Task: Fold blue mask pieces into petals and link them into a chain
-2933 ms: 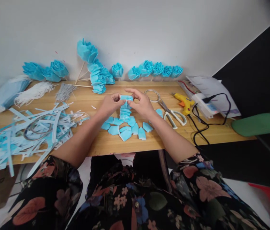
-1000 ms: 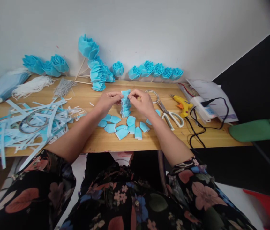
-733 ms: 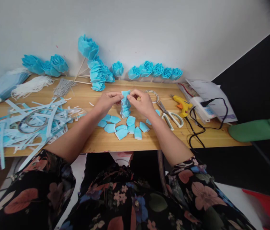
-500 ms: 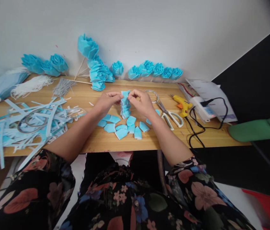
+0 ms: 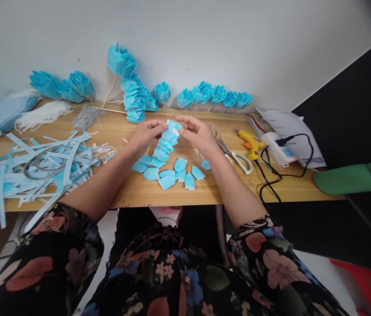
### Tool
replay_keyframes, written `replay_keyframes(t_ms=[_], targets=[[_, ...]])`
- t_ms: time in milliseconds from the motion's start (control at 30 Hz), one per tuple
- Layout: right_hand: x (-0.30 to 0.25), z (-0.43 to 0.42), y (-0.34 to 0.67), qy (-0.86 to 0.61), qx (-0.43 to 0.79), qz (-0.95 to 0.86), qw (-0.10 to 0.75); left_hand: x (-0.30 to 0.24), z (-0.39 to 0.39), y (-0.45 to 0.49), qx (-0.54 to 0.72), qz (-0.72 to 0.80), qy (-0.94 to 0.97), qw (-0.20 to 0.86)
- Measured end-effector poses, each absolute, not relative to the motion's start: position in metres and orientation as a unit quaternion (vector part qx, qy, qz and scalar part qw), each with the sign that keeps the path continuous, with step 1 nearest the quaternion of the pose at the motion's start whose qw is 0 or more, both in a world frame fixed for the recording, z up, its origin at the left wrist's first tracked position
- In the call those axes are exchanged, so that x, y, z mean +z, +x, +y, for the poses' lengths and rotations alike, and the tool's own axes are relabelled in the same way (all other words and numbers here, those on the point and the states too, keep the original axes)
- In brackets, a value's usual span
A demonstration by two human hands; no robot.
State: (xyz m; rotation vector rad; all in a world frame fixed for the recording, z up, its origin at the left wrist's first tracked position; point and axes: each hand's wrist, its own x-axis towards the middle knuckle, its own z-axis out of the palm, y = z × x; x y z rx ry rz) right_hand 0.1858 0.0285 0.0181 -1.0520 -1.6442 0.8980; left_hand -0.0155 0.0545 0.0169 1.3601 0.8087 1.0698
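Observation:
Both my hands are raised over the middle of a wooden table [image 5: 205, 188]. My left hand [image 5: 148, 134] and my right hand [image 5: 198, 134] pinch the top end of a chain of folded light-blue petal pieces [image 5: 165, 145]. The chain hangs down and to the left towards the table. Below it lie several loose blue petal pieces [image 5: 172, 173]. The fingers of both hands are closed on the chain's top.
Finished blue paper flowers [image 5: 213, 95] line the wall. More flowers on wooden sticks [image 5: 133, 94] lean at the back. A heap of blue strips [image 5: 37, 164] lies left. Scissors [image 5: 234, 156], a yellow glue gun [image 5: 251, 142] and black cables [image 5: 274, 171] lie right.
The hands have lifted slightly and the petal chain, which hung straight down, now swings out slanting to the lower left. My right hand has opened a little around its top.

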Motion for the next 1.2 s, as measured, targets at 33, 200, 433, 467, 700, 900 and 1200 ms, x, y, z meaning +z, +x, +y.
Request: replay_keyframes(t_ms=[33,200,433,467,700,900,1200], targets=[[0.018,0.028,0.185,-0.43,0.375,-0.673,0.471,0.018,0.054,-0.016,0.463,0.355,0.593,0.555],[0.017,0.029,0.182,-0.451,0.369,-0.686,0.436,0.022,0.053,-0.015,0.473,0.397,0.658,0.431],[0.007,0.04,0.185,-0.471,0.321,-0.635,0.522,0.032,0.04,-0.013,0.525,0.411,0.71,0.227],[0.006,0.041,0.185,-0.472,0.32,-0.629,0.528,0.031,0.036,-0.011,0.506,0.406,0.727,0.224],[0.006,0.033,0.173,-0.443,0.361,-0.623,0.534,0.021,0.03,0.0,0.465,0.44,0.719,0.271],[0.005,0.032,0.17,-0.447,0.344,-0.635,0.527,0.022,0.035,-0.002,0.473,0.459,0.689,0.3],[0.015,0.024,0.164,-0.485,0.259,-0.665,0.505,0.017,0.039,-0.002,0.469,0.455,0.69,0.312]])
